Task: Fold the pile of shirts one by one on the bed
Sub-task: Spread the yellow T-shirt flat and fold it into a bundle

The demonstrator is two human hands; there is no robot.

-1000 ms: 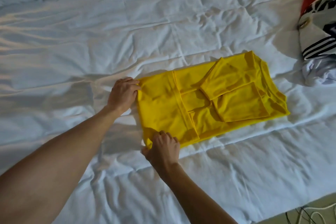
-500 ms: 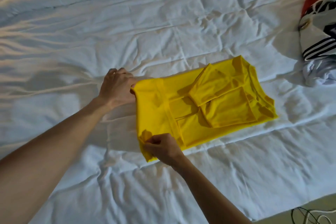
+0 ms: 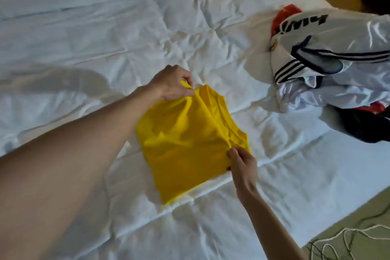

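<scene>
While the yellow shirt [image 3: 185,141] lies mid-bed, it is folded over on itself, its upper layer pulled across and lifted slightly at the far and right edges; the lower left corner is blurred. Left hand [image 3: 172,83] sits at the shirt's far corner, fingers curled, pinching a bit of yellow fabric between thumb and fingertips. Right hand [image 3: 242,163] sits at the shirt's near right edge, thumb and fingers pinching the fabric fold there. Both forearms come in from the near side of the shirt, the left one crossing over the shirt's left edge.

Bed [image 3: 105,27] under the shirt is covered in a wrinkled white quilted sheet. Right of the shirt and well apart from it sits the pile [image 3: 329,65] of unfolded shirts. Top of the pile is a shiny white jersey [image 3: 348,34] with black stripes and black lettering. Red fabric [image 3: 282,15] pokes out at the pile's far left side, dark fabric [image 3: 363,126] at its near side.

Past the bed edge, near right of the shirt, is floor [image 3: 358,245] with white and dark cords [image 3: 337,240] lying on it.
</scene>
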